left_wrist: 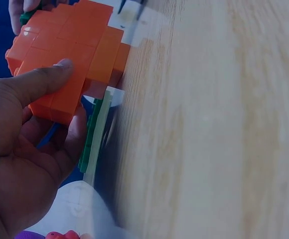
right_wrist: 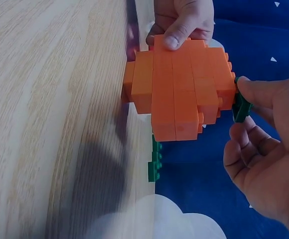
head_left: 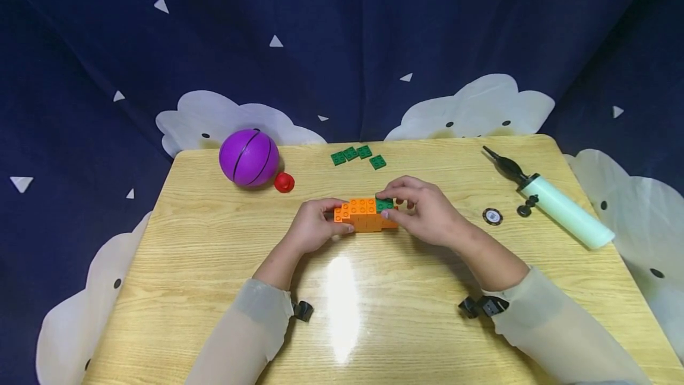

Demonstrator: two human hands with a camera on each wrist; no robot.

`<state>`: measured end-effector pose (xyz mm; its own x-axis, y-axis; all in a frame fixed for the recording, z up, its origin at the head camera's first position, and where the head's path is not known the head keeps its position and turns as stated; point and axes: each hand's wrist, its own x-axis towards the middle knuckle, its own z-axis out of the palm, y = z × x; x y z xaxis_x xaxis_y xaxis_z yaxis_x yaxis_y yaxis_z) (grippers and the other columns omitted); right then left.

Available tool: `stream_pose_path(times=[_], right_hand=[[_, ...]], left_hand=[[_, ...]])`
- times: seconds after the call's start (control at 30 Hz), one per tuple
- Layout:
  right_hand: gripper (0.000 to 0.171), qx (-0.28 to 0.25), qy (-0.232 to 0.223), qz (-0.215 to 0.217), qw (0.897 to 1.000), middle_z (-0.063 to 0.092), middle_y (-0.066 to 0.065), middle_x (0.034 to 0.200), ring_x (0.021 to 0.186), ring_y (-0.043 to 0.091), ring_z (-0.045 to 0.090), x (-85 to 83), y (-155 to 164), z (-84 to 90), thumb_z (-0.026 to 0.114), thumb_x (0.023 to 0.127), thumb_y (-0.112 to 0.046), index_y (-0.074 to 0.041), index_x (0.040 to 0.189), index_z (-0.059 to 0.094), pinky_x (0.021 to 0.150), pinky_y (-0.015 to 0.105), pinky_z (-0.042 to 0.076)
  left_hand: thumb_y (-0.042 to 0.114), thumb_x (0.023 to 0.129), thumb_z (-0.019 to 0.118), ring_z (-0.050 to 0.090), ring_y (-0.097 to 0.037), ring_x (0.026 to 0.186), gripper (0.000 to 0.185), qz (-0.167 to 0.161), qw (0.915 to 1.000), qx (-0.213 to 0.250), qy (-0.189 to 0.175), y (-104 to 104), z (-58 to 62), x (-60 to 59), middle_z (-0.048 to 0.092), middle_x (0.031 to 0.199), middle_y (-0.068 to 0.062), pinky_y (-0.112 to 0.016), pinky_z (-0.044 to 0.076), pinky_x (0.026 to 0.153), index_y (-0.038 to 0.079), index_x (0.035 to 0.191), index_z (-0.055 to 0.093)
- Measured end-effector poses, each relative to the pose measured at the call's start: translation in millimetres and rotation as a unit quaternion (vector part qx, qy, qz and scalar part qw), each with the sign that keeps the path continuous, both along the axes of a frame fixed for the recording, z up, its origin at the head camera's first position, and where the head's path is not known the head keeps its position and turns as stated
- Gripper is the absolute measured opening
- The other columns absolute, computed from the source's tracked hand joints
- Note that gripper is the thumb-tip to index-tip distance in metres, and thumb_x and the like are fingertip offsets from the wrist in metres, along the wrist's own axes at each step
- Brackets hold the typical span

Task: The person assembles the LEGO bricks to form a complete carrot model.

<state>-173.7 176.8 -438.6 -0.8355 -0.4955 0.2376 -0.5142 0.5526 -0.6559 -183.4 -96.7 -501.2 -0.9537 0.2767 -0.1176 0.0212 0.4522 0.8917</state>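
A stepped build of orange toy bricks [head_left: 366, 223] stands near the middle of the table, its studs facing up. At its left end my left hand [head_left: 311, 229] grips it, the thumb on the near face and fingers behind. My right hand [head_left: 430, 214] pinches a green brick [right_wrist: 241, 105] between thumb and fingers at the top right of the build. This green piece touches the orange studs; whether it is pressed fully down I cannot tell. Several loose green bricks [head_left: 364, 151] lie behind the build.
A purple ball [head_left: 249, 157] and a small red object [head_left: 284, 182] sit at the back left. Toward the right are a round black-and-white chip [head_left: 492, 216], a small black piece [head_left: 526, 207] and a pale green hand pump [head_left: 569, 210]. A dark blue curtain [head_left: 342, 46] hangs behind the table.
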Motion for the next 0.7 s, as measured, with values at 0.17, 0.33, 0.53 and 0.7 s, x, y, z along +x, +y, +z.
stream_pose_path(times=[0.17,0.33,0.53,0.7], right_hand=[[0.028,0.011,-0.006,-0.004,1.0,0.065,-0.002,0.122,0.084,0.018,0.064,0.6,-2.4,1.3,0.08,0.093,-0.022,-0.017,0.12,0.076,0.066,0.033,0.055],[0.027,0.016,-0.009,-0.002,1.0,0.064,-0.002,0.124,0.09,0.024,0.065,-0.6,-4.6,1.0,0.08,0.093,-0.021,-0.016,0.12,0.076,0.07,0.041,0.057],[0.031,-0.004,-0.013,0.017,1.0,0.066,-0.003,0.124,0.112,0.022,0.063,-4.6,-0.1,-0.8,0.082,0.092,-0.02,-0.017,0.121,0.074,0.093,0.048,0.054],[0.036,-0.056,-0.045,0.03,0.997,0.068,-0.002,0.122,0.102,0.026,0.061,-12.1,5.0,-4.9,0.082,0.091,-0.017,-0.015,0.126,0.072,0.086,0.046,0.053]], left_hand=[[0.014,0.077,0.094,0.072,-0.017,0.096,0.048,0.0,1.0,0.004,0.004,0.6,0.5,0.1,0.074,0.116,-0.003,-0.036,0.06,0.087,0.012,0.122,0.076],[0.012,0.076,0.093,0.073,-0.017,0.095,0.048,-0.003,0.9999,0.011,0.006,-0.1,1.0,0.0,0.074,0.114,-0.004,-0.035,0.061,0.085,0.01,0.121,0.076],[0.012,0.076,0.094,0.073,-0.017,0.096,0.049,-0.002,0.9999,0.007,0.007,0.3,0.5,-0.6,0.074,0.116,-0.005,-0.034,0.06,0.086,0.009,0.122,0.076],[0.014,0.076,0.094,0.073,-0.016,0.096,0.049,-0.005,1.0,0.004,0.003,0.1,0.8,-0.9,0.074,0.115,-0.004,-0.034,0.06,0.087,0.01,0.122,0.076]])
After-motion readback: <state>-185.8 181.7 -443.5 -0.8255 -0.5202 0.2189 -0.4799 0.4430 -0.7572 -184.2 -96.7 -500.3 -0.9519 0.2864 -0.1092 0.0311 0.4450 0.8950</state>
